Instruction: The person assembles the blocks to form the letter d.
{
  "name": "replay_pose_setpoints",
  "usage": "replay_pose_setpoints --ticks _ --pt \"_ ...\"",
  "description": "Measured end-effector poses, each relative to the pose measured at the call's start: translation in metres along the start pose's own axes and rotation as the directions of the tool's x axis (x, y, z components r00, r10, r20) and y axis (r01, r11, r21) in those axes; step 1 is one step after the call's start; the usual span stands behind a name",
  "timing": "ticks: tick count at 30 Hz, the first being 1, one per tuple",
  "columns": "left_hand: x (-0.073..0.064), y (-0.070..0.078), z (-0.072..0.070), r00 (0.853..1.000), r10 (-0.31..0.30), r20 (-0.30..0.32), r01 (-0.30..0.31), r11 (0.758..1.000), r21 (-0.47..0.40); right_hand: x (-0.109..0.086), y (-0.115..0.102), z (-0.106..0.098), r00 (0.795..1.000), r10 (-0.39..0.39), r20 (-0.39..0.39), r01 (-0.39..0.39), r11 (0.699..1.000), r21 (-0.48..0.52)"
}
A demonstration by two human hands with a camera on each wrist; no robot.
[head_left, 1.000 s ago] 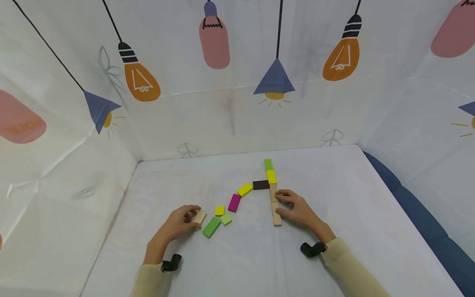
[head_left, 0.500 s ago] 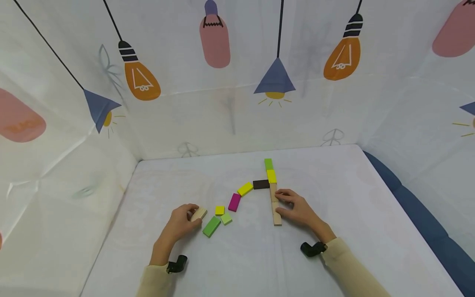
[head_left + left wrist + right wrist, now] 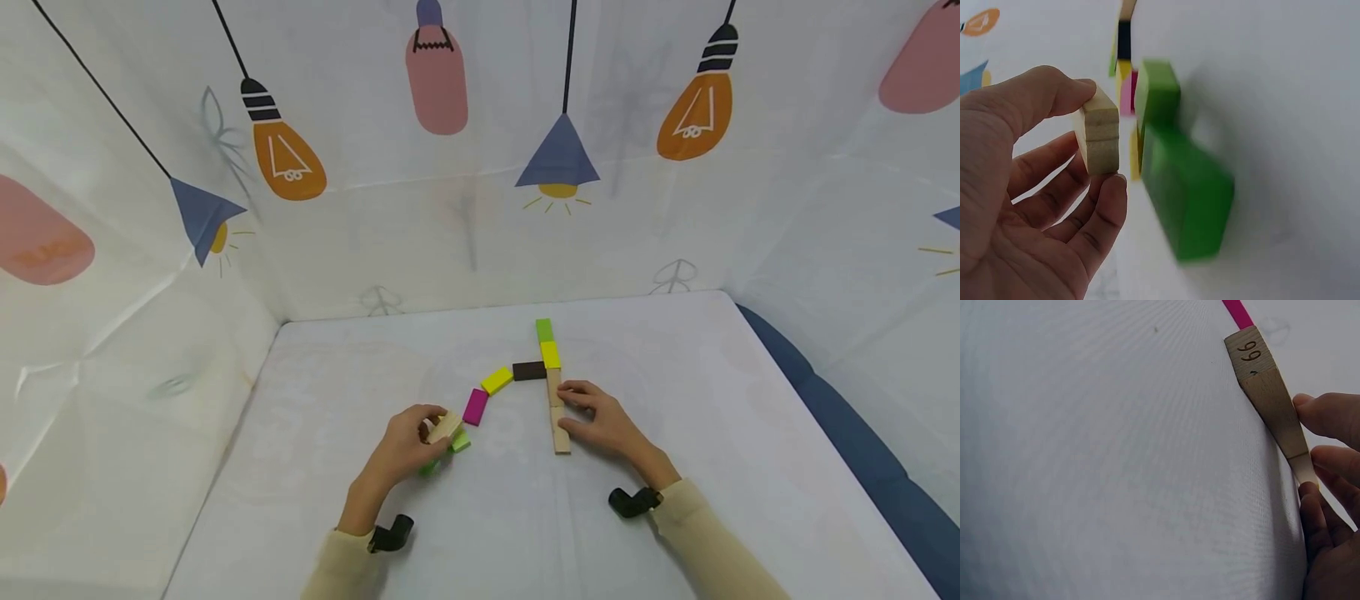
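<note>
Carried rightward since the earlier frames, a wooden block (image 3: 447,427) sits pinched between thumb and fingers of the left hand (image 3: 408,440) at lower center, partly covering a light green block (image 3: 461,442); the hand hides most of a green block (image 3: 429,469). From the left wrist, the held piece shows apart from both. The right hand (image 3: 609,421), unmoved and right of center, grips nothing, its loosely bent fingertips resting along the right side of two end-to-end wooden bars (image 3: 560,429). Their near end faces open room on the white table (image 3: 780,467) toward the bottom of the frame, and more stretches from that hand to the table's slanting right edge. At upper middle, a lime block (image 3: 543,330) tops the row, just short of the far edge. A black block (image 3: 529,371) touches the row's left side; yellow (image 3: 497,382) and magenta blocks (image 3: 475,407) curve down from it toward the left hand. Digits on the near bar's end, seen from the right wrist, read 66 or 99, depending on which way up.
</note>
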State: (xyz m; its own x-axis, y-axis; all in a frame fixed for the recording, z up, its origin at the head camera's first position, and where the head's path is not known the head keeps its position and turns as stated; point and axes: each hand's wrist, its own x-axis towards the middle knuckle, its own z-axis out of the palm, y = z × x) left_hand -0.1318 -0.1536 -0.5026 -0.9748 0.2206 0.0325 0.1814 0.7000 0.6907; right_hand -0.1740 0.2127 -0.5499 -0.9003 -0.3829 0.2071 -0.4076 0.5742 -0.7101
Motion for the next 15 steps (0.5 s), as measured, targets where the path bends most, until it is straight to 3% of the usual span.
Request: replay_pose_setpoints --ticks 9,15 --pt "0.002 0.027 0.038 0.984 0.159 0.076 -0.152 0.984 -0.087 0.001 0.002 0.0 1.0 -0.022 -0.019 0.022 1.0 -0.007" --pt "0.003 0.03 0.052 0.982 0.156 0.109 -0.145 0.985 -0.097 0.001 0.004 0.001 1.0 -0.023 -0.014 0.022 1.0 -0.01"
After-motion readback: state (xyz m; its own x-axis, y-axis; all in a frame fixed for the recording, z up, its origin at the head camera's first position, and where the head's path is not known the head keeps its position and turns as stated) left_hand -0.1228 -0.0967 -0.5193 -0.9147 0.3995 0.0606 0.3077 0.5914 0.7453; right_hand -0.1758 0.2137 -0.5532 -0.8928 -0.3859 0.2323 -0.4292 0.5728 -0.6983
